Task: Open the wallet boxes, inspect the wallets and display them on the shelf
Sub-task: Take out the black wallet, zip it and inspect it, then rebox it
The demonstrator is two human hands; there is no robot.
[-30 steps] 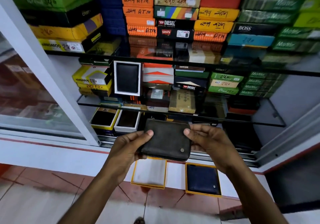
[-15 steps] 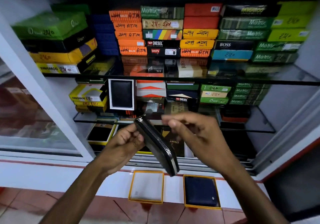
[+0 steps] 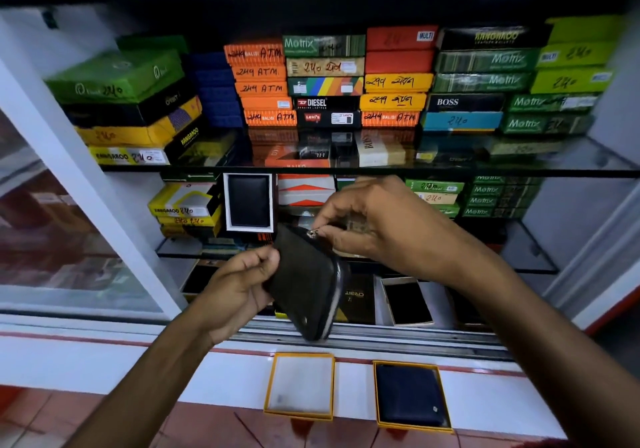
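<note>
Upper glass shelf (image 3: 346, 169): stacked boxes. Orange boxes (image 3: 260, 72) hand-marked "249 ATM", two also printed "BALISI". Green "Matrix" boxes (image 3: 485, 82) on the right, one more at top centre. Black "DIESEL" box (image 3: 325, 103) above a "Levi's" box (image 3: 325, 118). Black "BOSS" box (image 3: 464, 102) on a blue box (image 3: 460, 121) marked "240". Yellow "KANGAROO" box (image 3: 128, 156) at left, marked "240"; a green box (image 3: 117, 76) above also reads "240". Red box top right tagged "MULTI".

Middle shelf: an open white box (image 3: 248, 202) stands upright, showing a black wallet. More "Matrix" boxes to the right, partly blurred.

Wallet (image 3: 304, 284): dark, zip-around, held tilted in front of the lower shelves, small stud near its bottom corner. Left hand (image 3: 239, 284) curled around the wallet's left edge, fingers closed on it. Right hand (image 3: 374, 225) at the wallet's top corner, thumb and forefinger pinched on the metal zip pull (image 3: 313, 233); other fingers loosely bent.

Worktop (image 3: 207, 371), white: two yellow-rimmed trays (image 3: 300, 386) side by side. Left tray shows only white lining; right one holds a dark blue wallet (image 3: 410, 395). Behind the hands, a box reads "ORBIT", uncertain.
</note>
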